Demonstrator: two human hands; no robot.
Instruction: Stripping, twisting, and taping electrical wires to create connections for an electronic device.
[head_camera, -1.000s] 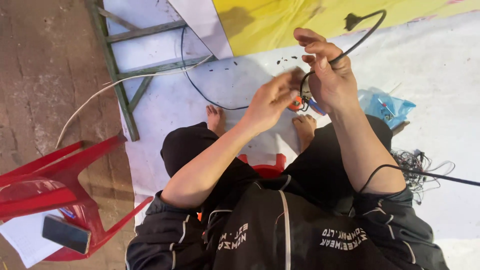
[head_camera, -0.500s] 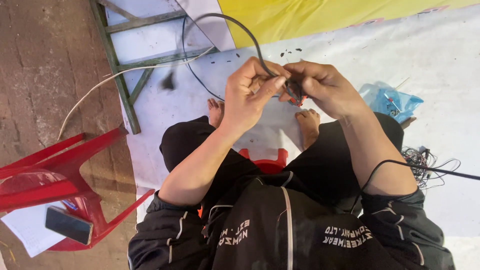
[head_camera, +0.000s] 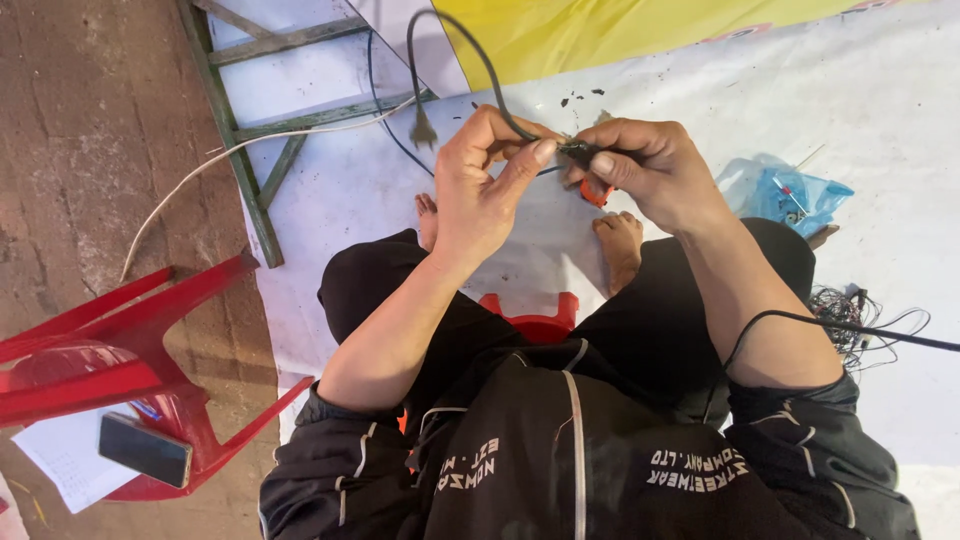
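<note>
**Up close: two hands pinch a black cable over a white sheet**

Both hands meet above the person's bare feet, near the middle of the white sheet (head_camera: 900, 110) spread on the floor. The left hand (head_camera: 480, 185) is closed, thumb and forefinger pinching the black cable (head_camera: 470, 50), which arcs up and back down to a plug (head_camera: 423, 130) hanging near the sheet's upper left corner. The right hand (head_camera: 650, 170) is closed too, gripping the same cable just beside the left fingertips, with an orange tool (head_camera: 597, 192) partly showing beneath its fingers. A blue plastic bag (head_camera: 790, 195) lies near the right hand. Off the sheet's left edge lies a red plastic chair (head_camera: 120, 340) with a phone (head_camera: 145, 450) beside it.
</note>
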